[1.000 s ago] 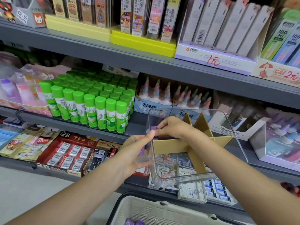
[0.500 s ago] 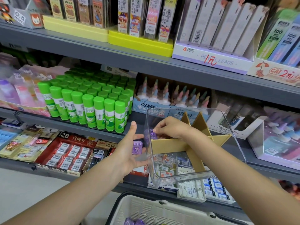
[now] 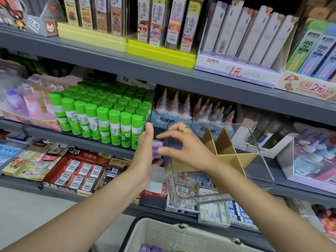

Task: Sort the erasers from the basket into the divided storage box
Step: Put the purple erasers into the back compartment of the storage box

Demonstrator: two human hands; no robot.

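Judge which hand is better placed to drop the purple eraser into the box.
Right. The right hand pinches the purple eraser beside the clear divided box; the left hand lies flat beneath as support.

Basket (image 3: 174, 233) below storage box (image 3: 218, 195), seemingly.

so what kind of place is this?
Most likely a stationery shop aisle: grey shelves stocked with rows of green glue sticks, display boxes of pencil leads with handwritten prices, and a shopping basket below.
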